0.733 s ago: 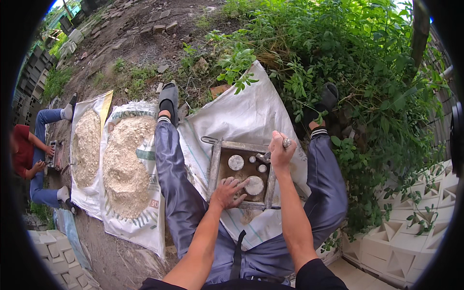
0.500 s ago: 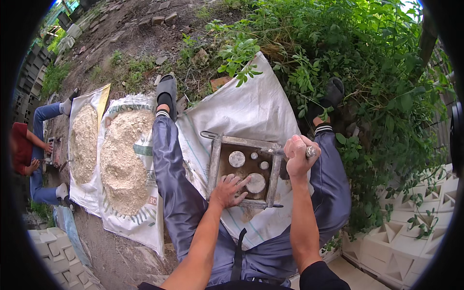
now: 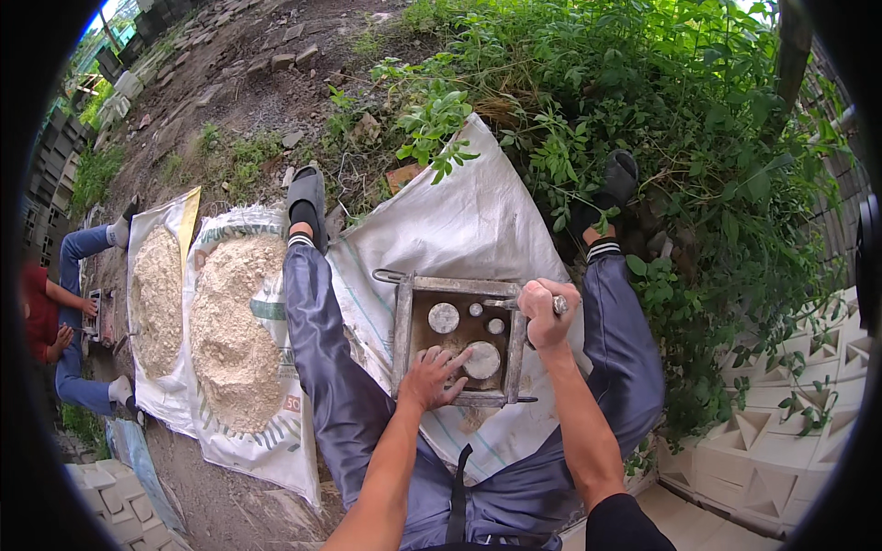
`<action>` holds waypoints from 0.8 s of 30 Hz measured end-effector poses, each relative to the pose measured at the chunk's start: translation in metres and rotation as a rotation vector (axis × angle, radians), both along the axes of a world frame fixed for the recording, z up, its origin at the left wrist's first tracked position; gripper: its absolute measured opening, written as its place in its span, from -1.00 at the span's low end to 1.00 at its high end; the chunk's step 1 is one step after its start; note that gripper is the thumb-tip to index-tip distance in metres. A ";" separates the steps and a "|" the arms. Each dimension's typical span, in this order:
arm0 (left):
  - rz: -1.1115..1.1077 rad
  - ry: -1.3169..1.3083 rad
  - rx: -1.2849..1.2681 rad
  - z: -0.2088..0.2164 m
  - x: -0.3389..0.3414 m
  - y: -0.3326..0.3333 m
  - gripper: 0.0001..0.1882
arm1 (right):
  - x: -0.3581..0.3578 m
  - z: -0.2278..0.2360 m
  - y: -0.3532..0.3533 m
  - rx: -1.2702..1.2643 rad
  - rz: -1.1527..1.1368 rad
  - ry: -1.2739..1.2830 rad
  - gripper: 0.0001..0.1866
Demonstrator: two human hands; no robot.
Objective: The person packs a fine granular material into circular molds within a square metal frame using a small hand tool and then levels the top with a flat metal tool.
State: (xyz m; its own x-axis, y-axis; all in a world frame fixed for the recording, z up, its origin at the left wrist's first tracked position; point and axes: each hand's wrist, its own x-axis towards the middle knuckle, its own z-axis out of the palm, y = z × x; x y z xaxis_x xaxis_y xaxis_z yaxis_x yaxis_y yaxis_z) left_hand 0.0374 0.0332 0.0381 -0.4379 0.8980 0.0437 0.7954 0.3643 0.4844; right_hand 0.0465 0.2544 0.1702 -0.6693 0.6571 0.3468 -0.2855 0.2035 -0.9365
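Note:
Between my legs, a square metal mould frame [image 3: 402,335] lies on a white woven sack [image 3: 469,239]. Inside it sit several round pale discs of different sizes, among them a large one [image 3: 481,360] at the lower right and another disc [image 3: 444,318] at the upper left. My left hand [image 3: 432,378] lies spread over the frame's near left part, fingertips beside the large disc. My right hand [image 3: 549,314] is closed around a short metal tool [image 3: 502,304], whose end reaches over the frame's right side. The fist hides most of the tool's handle.
To my left, two open sacks hold pale powder, one larger heap [image 3: 234,340] and a farther heap [image 3: 158,303]. Beyond them a person in a red top [image 3: 39,312] sits at another mould. Leafy plants [image 3: 698,184] grow on the right, above stacked patterned blocks [image 3: 781,422].
My right fist has come down and inward to the frame's right side, and the tool's end now shows clearly over it. My left hand stays in the frame. The whole view has shifted slightly.

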 end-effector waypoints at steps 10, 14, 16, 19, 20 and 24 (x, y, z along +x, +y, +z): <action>0.015 0.028 -0.005 -0.002 -0.003 -0.002 -0.33 | -0.008 0.020 -0.015 0.167 0.041 -0.022 -0.65; 0.008 0.064 0.009 0.000 -0.004 0.000 -0.32 | -0.026 -0.012 -0.012 0.212 0.047 -0.063 -0.66; 0.018 0.035 0.007 -0.003 -0.004 -0.001 -0.31 | -0.036 -0.015 -0.009 0.217 0.114 -0.134 -0.65; 0.021 0.037 0.027 -0.003 -0.002 -0.006 -0.32 | -0.029 0.019 -0.028 0.075 0.090 -0.043 -0.67; 0.019 0.061 0.038 -0.002 -0.003 -0.003 -0.32 | -0.030 0.014 -0.028 0.136 0.037 -0.028 -0.66; 0.010 0.016 0.056 -0.002 -0.005 0.001 -0.32 | -0.048 -0.013 -0.022 0.290 0.140 -0.140 -0.66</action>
